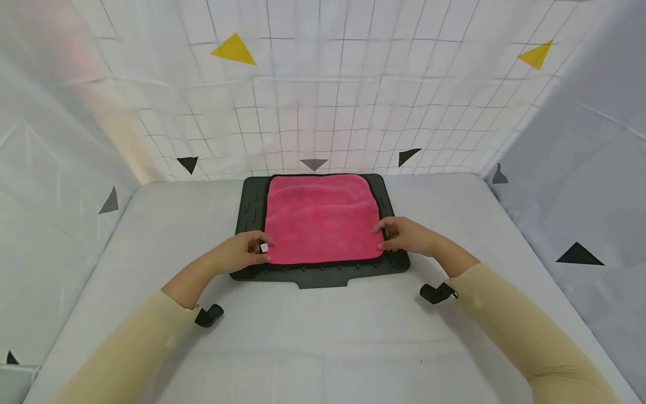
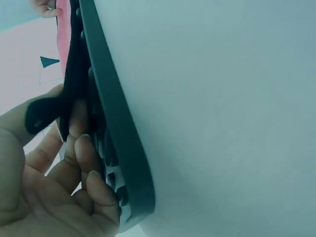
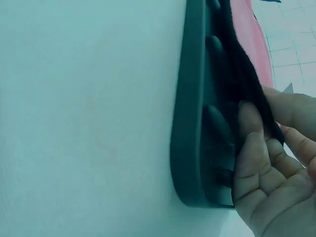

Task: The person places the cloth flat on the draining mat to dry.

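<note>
A pink fleecy cloth (image 1: pixel 323 219) with a black edge lies spread over a dark grey ridged tray (image 1: pixel 275 274). My left hand (image 1: pixel 237 252) pinches the cloth's near left corner, where a small white tag (image 1: pixel 264 247) shows. A black loop (image 2: pixel 42 114) sticks out from that corner in the left wrist view. At the near right corner, my right hand (image 1: pixel 407 235) pinches the cloth's edge between thumb and fingers. In the right wrist view, the black underside (image 3: pixel 247 74) of the cloth is lifted off the tray's ridges by the fingers (image 3: pixel 252 153).
The tray rests on a white-covered table (image 1: pixel 323 336), its tabbed front edge (image 1: pixel 323 283) towards me. White sheets (image 1: pixel 323 112) with grid lines and triangle markers stand at the back and sides. A black device (image 1: pixel 209 316) hangs at the left cuff, another (image 1: pixel 436 293) at the right.
</note>
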Motion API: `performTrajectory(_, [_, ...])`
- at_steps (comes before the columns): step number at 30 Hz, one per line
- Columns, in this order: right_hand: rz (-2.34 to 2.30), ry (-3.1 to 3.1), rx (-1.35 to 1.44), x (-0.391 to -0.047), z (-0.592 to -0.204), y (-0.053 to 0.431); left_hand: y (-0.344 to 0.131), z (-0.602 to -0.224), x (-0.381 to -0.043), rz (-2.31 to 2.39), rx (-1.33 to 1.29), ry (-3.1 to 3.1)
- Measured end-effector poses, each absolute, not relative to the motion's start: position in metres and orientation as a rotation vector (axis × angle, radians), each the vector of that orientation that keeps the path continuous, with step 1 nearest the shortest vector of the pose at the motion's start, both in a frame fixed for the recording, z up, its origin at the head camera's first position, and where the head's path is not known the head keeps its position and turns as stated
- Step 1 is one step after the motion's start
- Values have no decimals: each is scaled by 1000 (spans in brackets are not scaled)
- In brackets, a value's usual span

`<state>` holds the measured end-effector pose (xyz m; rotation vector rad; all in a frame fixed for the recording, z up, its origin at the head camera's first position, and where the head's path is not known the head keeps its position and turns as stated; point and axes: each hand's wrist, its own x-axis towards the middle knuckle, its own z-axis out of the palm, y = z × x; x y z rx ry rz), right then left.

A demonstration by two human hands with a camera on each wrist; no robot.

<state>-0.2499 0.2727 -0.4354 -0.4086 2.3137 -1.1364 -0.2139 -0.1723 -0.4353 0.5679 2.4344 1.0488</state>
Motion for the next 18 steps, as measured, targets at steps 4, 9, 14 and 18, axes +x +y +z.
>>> performTrajectory(4, [-1152,2323,-423,-246,-435,276,-173,-435,-209,1078,538,2436])
performTrajectory(9, [-1158,2293,-440,-238,-432,283,-174,-436,-205,1095,509,2441])
performTrajectory(14, [-1106,2315,-462,-233,-432,284,-172,-439,-201,1055,463,2454])
performTrajectory(18, [-1033,2352,-478,-229,-433,280,-170,-438,-197,1025,449,2470])
